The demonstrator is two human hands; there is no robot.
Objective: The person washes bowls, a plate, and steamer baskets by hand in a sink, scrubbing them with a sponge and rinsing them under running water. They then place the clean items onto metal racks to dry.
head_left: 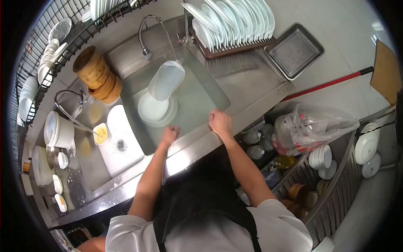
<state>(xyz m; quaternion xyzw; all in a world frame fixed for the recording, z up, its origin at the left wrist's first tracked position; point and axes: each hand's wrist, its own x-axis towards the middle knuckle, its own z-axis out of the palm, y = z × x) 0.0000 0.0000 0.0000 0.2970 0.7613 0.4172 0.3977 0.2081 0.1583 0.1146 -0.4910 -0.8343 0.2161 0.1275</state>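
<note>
Both of my hands rest at the front edge of a water-filled sink point(197, 86). My left hand point(170, 134) is closed, with its fingers curled over the rim near a stack of white plates point(154, 107) lying in the water. Further right, my right hand point(220, 122) is closed in a loose fist against the sink edge. Neither hand shows anything held. A pale rectangular container point(167, 80) leans in the water, partly over the plates. Water runs from the curved faucet point(145, 38) beside the container's upper end.
White plates point(235, 21) stand in a brown rack behind the sink, beside a dark metal tray point(295, 51). Stacked bamboo steamers point(97, 75) stand at the left. A second basin holds a small yellow-stained container point(100, 133). Bottles and a plastic bag point(310, 128) sit below right.
</note>
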